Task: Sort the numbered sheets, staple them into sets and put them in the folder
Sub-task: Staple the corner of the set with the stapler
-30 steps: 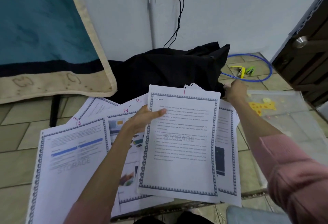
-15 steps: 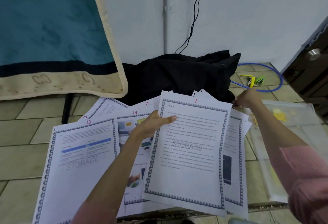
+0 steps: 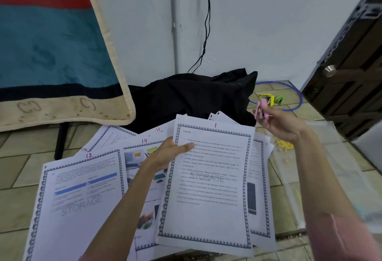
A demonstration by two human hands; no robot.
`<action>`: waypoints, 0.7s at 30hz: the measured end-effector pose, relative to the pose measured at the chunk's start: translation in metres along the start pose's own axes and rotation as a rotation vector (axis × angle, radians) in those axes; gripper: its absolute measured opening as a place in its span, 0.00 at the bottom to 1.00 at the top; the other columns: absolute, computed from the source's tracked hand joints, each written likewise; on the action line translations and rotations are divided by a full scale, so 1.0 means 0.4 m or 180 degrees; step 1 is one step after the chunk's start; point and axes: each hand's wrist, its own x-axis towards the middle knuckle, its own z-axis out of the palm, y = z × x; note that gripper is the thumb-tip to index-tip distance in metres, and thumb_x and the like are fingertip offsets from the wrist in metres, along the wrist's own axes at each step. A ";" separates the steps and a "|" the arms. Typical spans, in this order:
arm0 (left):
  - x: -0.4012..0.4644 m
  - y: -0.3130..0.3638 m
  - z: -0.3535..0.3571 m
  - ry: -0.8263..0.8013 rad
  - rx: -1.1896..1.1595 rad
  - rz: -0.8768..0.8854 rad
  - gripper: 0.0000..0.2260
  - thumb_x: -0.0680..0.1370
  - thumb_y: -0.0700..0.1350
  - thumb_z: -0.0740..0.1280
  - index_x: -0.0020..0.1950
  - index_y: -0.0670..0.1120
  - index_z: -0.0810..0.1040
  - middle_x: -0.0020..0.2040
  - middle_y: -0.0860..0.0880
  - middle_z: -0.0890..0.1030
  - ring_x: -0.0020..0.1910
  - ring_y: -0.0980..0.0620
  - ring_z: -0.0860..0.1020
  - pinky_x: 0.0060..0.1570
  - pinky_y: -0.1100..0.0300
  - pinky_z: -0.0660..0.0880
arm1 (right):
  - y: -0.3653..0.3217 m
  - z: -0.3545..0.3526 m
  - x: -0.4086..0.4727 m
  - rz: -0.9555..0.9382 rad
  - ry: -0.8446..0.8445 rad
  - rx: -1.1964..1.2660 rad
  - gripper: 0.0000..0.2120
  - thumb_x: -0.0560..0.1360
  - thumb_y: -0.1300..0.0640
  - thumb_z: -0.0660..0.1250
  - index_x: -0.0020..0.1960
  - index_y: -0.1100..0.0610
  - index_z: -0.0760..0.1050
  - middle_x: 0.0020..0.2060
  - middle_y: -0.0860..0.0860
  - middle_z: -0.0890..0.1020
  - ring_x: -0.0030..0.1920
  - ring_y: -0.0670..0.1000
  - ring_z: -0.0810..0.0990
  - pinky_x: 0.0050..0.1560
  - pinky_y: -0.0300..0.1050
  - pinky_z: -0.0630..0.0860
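White paper sheets (image 3: 86, 194) with dotted blue borders are spread in a fan low in the view, above a tiled floor (image 3: 18, 180). Red numbers are written on their top edges: 12, 14, 11 and 1. The sheet marked 1 (image 3: 206, 188) is held up on top of the others. Its left edge is pinched by the left hand (image 3: 165, 155), with the thumb lying on the front of the page. More sheets are seen behind it, sticking out on its right side.

A small pink stapler (image 3: 260, 109) is gripped in the curled fingers of the right hand (image 3: 283, 124), which is raised just past the top right corner of sheet 1. The stapler is not touching the paper.

A clear plastic folder (image 3: 334, 173) is laid flat on the floor at the right of the sheets. A black cloth (image 3: 192, 99) is heaped by the wall behind the papers. Yellow and green clips (image 3: 270, 98) and a blue cable (image 3: 297, 97) are seen on the floor beyond it.
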 end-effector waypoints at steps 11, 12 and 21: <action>-0.057 0.024 0.044 0.0227 0.0413 0.0442 0.06 0.77 0.44 0.67 0.53 0.52 0.77 0.52 0.52 0.82 0.55 0.51 0.80 0.57 0.54 0.76 | 0.105 0.371 0.007 -0.0553 0.0213 0.0115 0.23 0.80 0.42 0.49 0.37 0.57 0.69 0.30 0.52 0.74 0.32 0.48 0.71 0.33 0.40 0.66; -0.060 0.025 0.044 0.0253 0.0463 0.0467 0.07 0.76 0.44 0.67 0.54 0.51 0.77 0.53 0.52 0.82 0.55 0.52 0.80 0.56 0.56 0.76 | 0.111 0.399 0.003 -0.0599 0.0222 0.0047 0.22 0.81 0.43 0.49 0.38 0.57 0.69 0.32 0.53 0.73 0.33 0.49 0.72 0.36 0.41 0.68; -0.087 0.039 0.060 0.0309 0.0529 0.0583 0.06 0.77 0.44 0.66 0.53 0.49 0.76 0.46 0.56 0.80 0.46 0.60 0.78 0.34 0.78 0.72 | 0.151 0.455 0.016 -0.2316 0.0807 -0.2171 0.19 0.78 0.46 0.60 0.32 0.55 0.66 0.24 0.47 0.73 0.28 0.43 0.72 0.39 0.36 0.69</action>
